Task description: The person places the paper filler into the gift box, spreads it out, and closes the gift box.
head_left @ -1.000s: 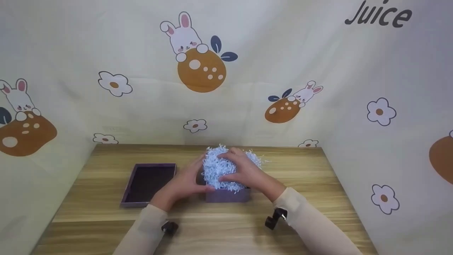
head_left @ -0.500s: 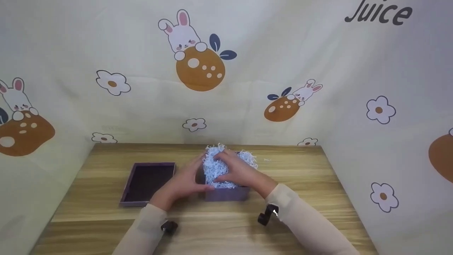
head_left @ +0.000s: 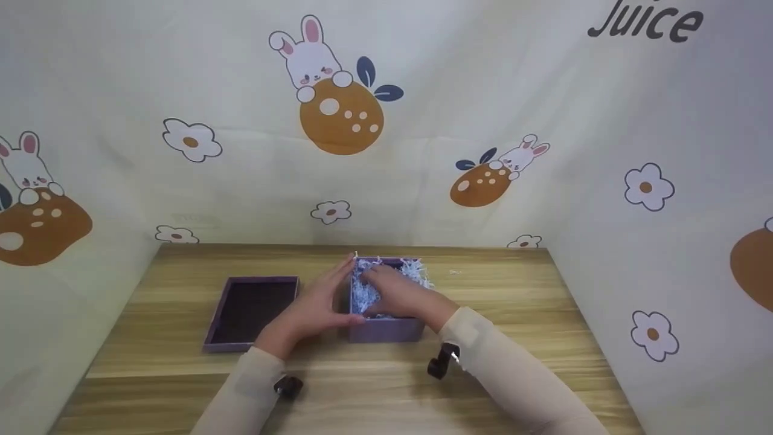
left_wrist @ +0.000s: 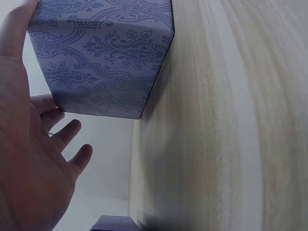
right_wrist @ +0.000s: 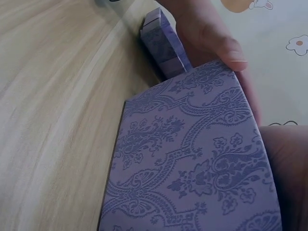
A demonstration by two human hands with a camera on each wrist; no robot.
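A purple-patterned gift box [head_left: 386,330] stands on the table, filled with pale blue shredded paper [head_left: 364,296]. The left hand [head_left: 311,308] holds the box by its left side, thumb at the front corner and fingers toward the far corner. In the left wrist view, this hand [left_wrist: 33,144] spans the box side [left_wrist: 101,62], some fingers spread beyond it. The right hand [head_left: 401,293] reaches in over the rim, fingers curled down into the shredded paper; its fingertips are partly hidden. From the right wrist, the box front [right_wrist: 187,159] covers most of the view.
The box lid [head_left: 252,312], dark inside, lies upturned on the table left of the box. A loose paper strand [head_left: 455,272] lies to the right. Wood-grain table [head_left: 362,393] meets a printed cloth backdrop [head_left: 241,181] behind and at both sides.
The right hand has moved down and slightly left, pushing the shredded paper from a heap above the rim down into the box. The left hand stays at the box's left side.
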